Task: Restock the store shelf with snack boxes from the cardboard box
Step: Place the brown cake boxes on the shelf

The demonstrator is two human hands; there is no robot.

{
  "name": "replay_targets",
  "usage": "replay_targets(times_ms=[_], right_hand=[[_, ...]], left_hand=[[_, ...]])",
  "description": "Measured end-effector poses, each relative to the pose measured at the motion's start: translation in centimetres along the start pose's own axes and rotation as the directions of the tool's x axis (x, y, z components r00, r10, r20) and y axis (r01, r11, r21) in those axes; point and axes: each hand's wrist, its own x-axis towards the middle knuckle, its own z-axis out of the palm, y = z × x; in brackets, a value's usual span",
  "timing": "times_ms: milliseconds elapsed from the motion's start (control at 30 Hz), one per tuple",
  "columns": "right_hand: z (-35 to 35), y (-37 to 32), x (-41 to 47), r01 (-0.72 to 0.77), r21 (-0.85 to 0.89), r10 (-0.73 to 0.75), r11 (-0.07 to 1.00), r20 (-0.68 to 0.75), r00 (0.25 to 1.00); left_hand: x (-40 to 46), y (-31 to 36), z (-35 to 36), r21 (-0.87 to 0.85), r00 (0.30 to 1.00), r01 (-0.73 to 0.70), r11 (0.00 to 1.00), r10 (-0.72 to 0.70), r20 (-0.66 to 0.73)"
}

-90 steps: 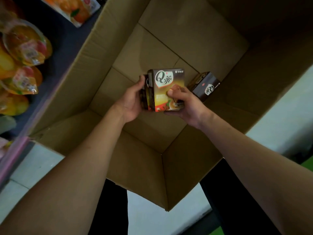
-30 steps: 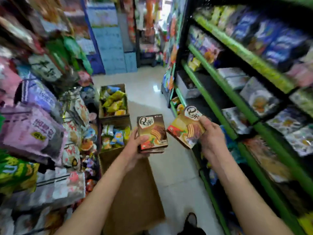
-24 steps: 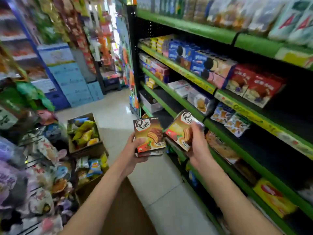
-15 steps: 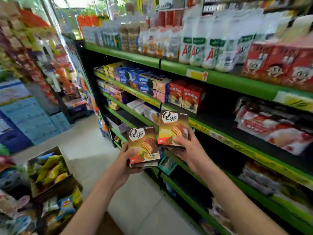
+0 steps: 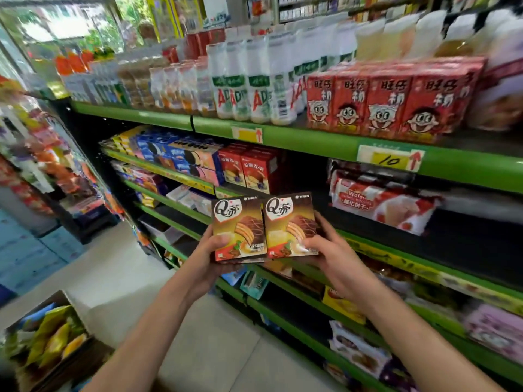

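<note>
My left hand (image 5: 208, 260) holds one snack box (image 5: 240, 227) and my right hand (image 5: 329, 250) holds another snack box (image 5: 291, 225), side by side in front of the green shelf (image 5: 311, 140). No box is on the shelf yet, so I think the putting away is still to do.
</note>
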Motion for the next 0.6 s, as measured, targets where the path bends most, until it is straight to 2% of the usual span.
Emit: replay_targets(times_ms=[233,600], right_hand=[[-1.4,-0.8,1.5,0.075,-0.02,-0.077,0.997,-0.106,0.991],[3.5,0.3,7.9,0.129,-0.097,-0.149,0.987,-0.236,0.96]], left_hand=[[5.7,0.4,0.6,0.012,0.983,0.012,1.0,-0.014,0.183],[13.9,2.1,-4.9,0.039,0.942,0.002,0.999,-0.015,0.336]])
